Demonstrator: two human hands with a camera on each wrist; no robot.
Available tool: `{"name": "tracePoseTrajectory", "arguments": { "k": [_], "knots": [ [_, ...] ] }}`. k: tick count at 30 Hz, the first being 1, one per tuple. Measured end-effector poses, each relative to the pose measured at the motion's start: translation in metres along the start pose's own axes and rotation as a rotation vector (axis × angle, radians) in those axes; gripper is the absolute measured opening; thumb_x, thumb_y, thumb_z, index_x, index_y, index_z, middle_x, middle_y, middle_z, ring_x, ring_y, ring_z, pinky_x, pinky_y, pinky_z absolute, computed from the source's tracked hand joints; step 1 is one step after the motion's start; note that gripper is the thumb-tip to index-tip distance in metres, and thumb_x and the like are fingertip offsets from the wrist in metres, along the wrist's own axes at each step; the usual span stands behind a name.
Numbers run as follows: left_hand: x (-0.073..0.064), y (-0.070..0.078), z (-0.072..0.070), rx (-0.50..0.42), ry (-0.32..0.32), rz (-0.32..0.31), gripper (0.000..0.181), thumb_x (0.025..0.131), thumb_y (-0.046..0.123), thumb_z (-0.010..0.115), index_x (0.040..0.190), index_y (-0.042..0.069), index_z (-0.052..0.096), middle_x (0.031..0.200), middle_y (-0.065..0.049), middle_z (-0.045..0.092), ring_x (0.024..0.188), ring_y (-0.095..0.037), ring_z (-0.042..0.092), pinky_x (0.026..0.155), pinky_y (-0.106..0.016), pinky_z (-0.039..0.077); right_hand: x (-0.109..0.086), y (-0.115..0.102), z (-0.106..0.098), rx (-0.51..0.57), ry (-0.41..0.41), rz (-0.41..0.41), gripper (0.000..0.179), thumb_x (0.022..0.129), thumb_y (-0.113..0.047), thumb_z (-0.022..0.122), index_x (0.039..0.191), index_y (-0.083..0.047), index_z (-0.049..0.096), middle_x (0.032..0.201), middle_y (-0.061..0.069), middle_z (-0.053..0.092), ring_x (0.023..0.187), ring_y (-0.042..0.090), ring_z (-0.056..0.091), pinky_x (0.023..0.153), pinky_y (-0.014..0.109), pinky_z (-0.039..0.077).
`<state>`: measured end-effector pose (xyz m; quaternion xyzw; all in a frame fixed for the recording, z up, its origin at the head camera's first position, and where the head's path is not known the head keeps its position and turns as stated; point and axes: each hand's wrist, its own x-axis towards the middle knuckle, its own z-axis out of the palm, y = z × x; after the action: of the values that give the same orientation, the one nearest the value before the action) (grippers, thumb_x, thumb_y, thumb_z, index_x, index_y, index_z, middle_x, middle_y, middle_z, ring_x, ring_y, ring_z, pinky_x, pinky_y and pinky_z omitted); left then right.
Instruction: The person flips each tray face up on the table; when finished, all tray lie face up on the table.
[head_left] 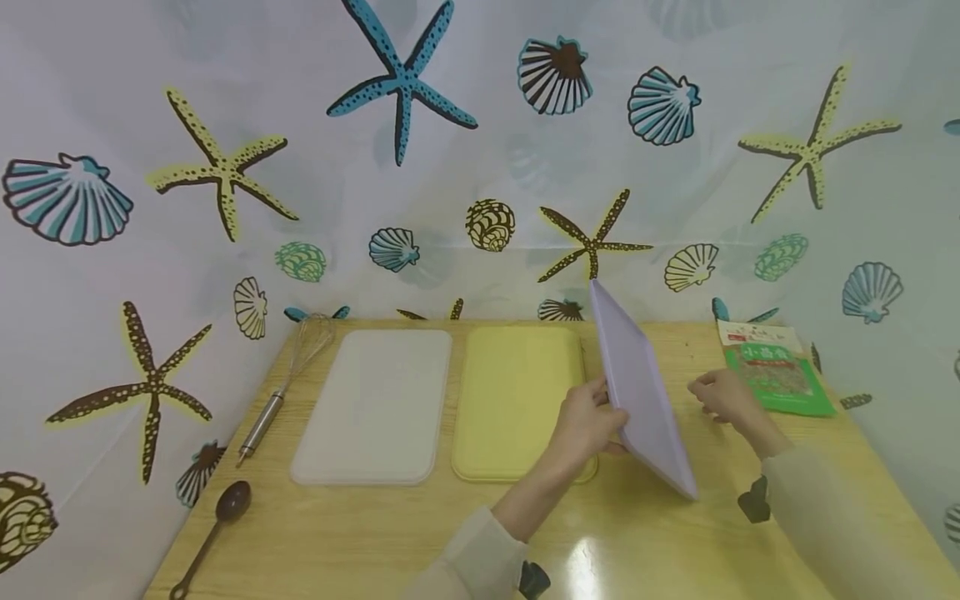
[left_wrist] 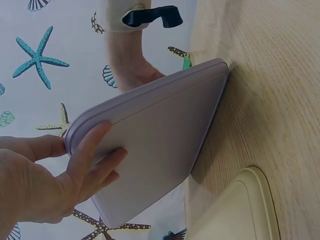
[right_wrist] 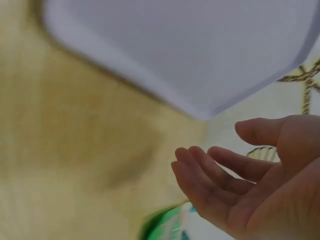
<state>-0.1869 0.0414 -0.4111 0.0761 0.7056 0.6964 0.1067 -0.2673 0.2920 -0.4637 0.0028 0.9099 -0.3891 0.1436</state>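
Observation:
My left hand (head_left: 587, 423) grips a shallow lavender tray (head_left: 641, 383) by its edge, thumb on one face and fingers on the other. The tray stands tilted on its side; in the left wrist view its underside (left_wrist: 155, 145) faces the camera, and its far end is close to the tabletop. To the right, my right hand (head_left: 726, 395) holds nothing, its fingers (right_wrist: 215, 180) loosely bent and apart from the tray. It is close to a green and white packet of fennel seeds (head_left: 776, 371) lying on the table. A yellow tray (head_left: 517, 400) lies flat beside my left hand.
A white tray (head_left: 375, 408) lies flat left of the yellow one. At the table's left edge are a metal whisk (head_left: 277, 392) and a dark brown spoon (head_left: 225, 510). A curtain (head_left: 450, 50) printed with starfish and shells hangs around the wooden table (head_left: 360, 537).

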Motion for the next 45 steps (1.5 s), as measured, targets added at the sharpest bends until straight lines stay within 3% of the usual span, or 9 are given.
{"name": "tracePoseTrajectory", "arguments": {
  "k": [2,4,8,10,17,25,29,36,45],
  "knots": [
    [0.0,-0.001,-0.001,-0.014,0.006,-0.005,0.056,0.083,-0.01,0.055,0.138,-0.003,0.047,0.122,-0.026,0.06,0.095,-0.039,0.067,0.06,-0.04,0.06,0.0,0.015,0.004,-0.031,0.014,0.019,0.051,0.1,-0.021,0.044,0.124,0.023,0.046,0.11,0.034,0.06,0.09,0.038,0.064,0.074,0.042,0.058],
    [0.0,-0.003,-0.002,-0.026,0.011,-0.013,0.056,0.082,-0.01,0.055,0.137,-0.004,0.047,0.121,-0.026,0.06,0.094,-0.038,0.067,0.061,-0.042,0.06,0.0,0.026,0.009,-0.02,0.018,0.034,0.048,0.099,-0.02,0.045,0.119,0.023,0.05,0.086,0.024,0.064,0.072,0.026,0.061,0.066,0.036,0.057],
    [0.002,-0.005,-0.003,-0.036,0.019,-0.022,0.057,0.082,-0.01,0.054,0.138,-0.005,0.046,0.122,-0.026,0.061,0.092,-0.037,0.068,0.061,-0.042,0.06,0.001,0.034,0.016,0.068,0.006,0.052,0.043,0.1,-0.018,0.045,0.111,0.022,0.055,0.065,0.006,0.057,0.06,0.013,0.055,0.06,0.03,0.055],
    [0.003,-0.006,-0.004,-0.042,0.023,-0.028,0.057,0.082,-0.01,0.054,0.138,-0.005,0.046,0.122,-0.025,0.06,0.092,-0.036,0.068,0.06,-0.041,0.06,0.001,0.033,0.019,0.108,0.007,0.062,0.043,0.099,-0.018,0.046,0.108,0.022,0.056,0.071,0.009,0.062,0.064,0.015,0.061,0.061,0.032,0.058],
    [0.005,-0.007,-0.005,-0.067,0.03,-0.041,0.058,0.082,-0.01,0.055,0.139,-0.005,0.045,0.123,-0.024,0.06,0.093,-0.035,0.068,0.061,-0.04,0.06,0.004,0.029,0.023,0.158,-0.018,0.079,0.043,0.097,-0.013,0.051,0.121,0.022,0.051,0.089,0.021,0.069,0.072,0.021,0.069,0.064,0.037,0.06],
    [0.006,-0.011,-0.011,-0.107,0.001,-0.058,0.056,0.087,-0.004,0.054,0.142,-0.004,0.042,0.113,-0.024,0.063,0.083,-0.03,0.07,0.063,-0.043,0.06,0.003,0.034,0.02,0.064,-0.07,0.052,0.043,0.091,-0.01,0.062,0.123,0.018,0.054,0.11,0.03,0.064,0.089,0.025,0.067,0.07,0.036,0.059],
    [0.009,-0.015,-0.017,-0.117,0.0,-0.082,0.055,0.091,0.002,0.054,0.144,-0.001,0.039,0.106,-0.02,0.063,0.075,-0.026,0.07,0.061,-0.04,0.06,0.001,0.038,0.017,0.057,-0.091,0.039,0.048,0.089,-0.01,0.065,0.127,0.016,0.052,0.113,0.029,0.062,0.092,0.025,0.064,0.073,0.036,0.058],
    [0.019,-0.03,-0.022,-0.124,0.019,-0.13,0.056,0.092,0.008,0.057,0.145,-0.001,0.038,0.104,-0.015,0.062,0.073,-0.022,0.069,0.059,-0.036,0.06,-0.007,0.054,0.014,0.225,-0.111,0.099,0.055,0.089,-0.011,0.066,0.133,0.016,0.045,0.122,0.03,0.059,0.101,0.029,0.065,0.082,0.04,0.057],
    [0.031,-0.045,-0.031,-0.118,0.036,-0.165,0.052,0.094,0.01,0.058,0.143,0.0,0.043,0.106,-0.014,0.062,0.079,-0.024,0.07,0.058,-0.033,0.059,-0.021,0.066,0.011,0.273,-0.105,0.103,0.058,0.088,-0.01,0.067,0.135,0.015,0.043,0.114,0.027,0.065,0.091,0.024,0.069,0.076,0.039,0.059]
  ]
}}
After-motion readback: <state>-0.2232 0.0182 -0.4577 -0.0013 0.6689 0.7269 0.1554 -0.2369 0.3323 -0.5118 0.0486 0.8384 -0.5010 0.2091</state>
